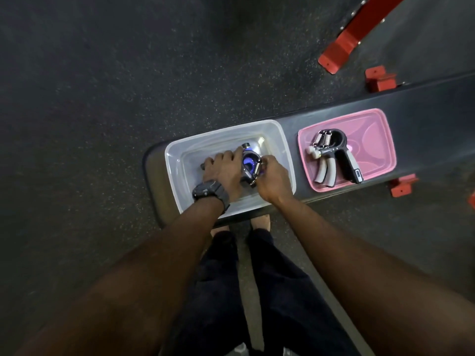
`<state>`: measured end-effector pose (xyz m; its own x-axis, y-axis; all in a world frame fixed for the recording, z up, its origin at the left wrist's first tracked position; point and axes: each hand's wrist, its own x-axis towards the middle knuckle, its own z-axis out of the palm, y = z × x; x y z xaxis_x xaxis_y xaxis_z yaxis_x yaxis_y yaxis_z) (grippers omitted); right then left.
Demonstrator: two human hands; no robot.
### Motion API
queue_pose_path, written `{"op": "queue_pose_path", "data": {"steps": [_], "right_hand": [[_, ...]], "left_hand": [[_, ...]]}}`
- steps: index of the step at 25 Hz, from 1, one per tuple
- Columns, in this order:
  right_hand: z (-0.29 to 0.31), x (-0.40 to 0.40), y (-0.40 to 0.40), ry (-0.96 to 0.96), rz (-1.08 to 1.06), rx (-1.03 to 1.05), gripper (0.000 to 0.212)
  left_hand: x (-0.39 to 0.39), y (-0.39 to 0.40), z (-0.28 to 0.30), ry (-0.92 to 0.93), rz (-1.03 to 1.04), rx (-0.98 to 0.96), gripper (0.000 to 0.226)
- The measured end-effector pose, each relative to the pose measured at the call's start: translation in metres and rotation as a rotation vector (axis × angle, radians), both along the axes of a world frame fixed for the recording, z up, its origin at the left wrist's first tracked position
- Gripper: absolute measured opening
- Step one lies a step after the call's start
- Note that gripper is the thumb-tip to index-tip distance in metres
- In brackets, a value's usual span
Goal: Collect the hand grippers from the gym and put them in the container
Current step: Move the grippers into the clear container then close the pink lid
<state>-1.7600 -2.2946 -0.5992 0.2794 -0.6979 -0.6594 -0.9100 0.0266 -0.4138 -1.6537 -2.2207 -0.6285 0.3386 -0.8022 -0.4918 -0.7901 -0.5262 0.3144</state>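
You have a single wide-angle view, worn on your head and aimed steeply down past your forearms at the bench [424, 104], which runs across the right half of the picture with the floor [102, 98] around it. It sits close: your arms fill the lower picture, your legs show straight below, and the edges bend outward.

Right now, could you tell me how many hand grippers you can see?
2: a blue gripper in the clear container, held by both hands, and a black gripper on the pink lid. The hands may hide others.
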Motion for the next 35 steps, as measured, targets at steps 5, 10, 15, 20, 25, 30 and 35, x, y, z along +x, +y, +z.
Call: {"op": "queue_pose_path", "data": {"steps": [5, 10, 15, 20, 25, 30, 35], "right_hand": [[0.004, -0.002, -0.007, -0.028, -0.001, -0.028, 0.042], [0.001, 0.004, -0.012, 0.022, 0.072, -0.008, 0.03], [-0.018, 0.012, -0.006, 0.128, 0.147, 0.005, 0.046], [-0.033, 0.02, 0.0, 0.121, -0.029, 0.024, 0.039], [-0.03, 0.022, -0.002, 0.175, -0.093, -0.016, 0.037], [-0.019, 0.026, -0.019, 0.161, 0.379, -0.332, 0.039], [-0.018, 0.029, -0.033, 0.181, 0.799, -0.531, 0.034]], "left_hand": [[0.006, 0.01, 0.018, 0.1, 0.372, 0.0, 0.1], [-0.002, 0.027, 0.02, 0.213, 0.717, 0.096, 0.104], [-0.005, 0.029, 0.005, 0.087, 0.883, 0.144, 0.093], [-0.013, 0.025, -0.007, 0.037, 0.929, 0.081, 0.095], [-0.014, 0.029, -0.008, 0.041, 0.968, 0.023, 0.086], [-0.008, 0.027, 0.001, 0.102, 0.96, 0.065, 0.083], [-0.011, 0.023, -0.001, 0.053, 0.918, 0.099, 0.081]]}}
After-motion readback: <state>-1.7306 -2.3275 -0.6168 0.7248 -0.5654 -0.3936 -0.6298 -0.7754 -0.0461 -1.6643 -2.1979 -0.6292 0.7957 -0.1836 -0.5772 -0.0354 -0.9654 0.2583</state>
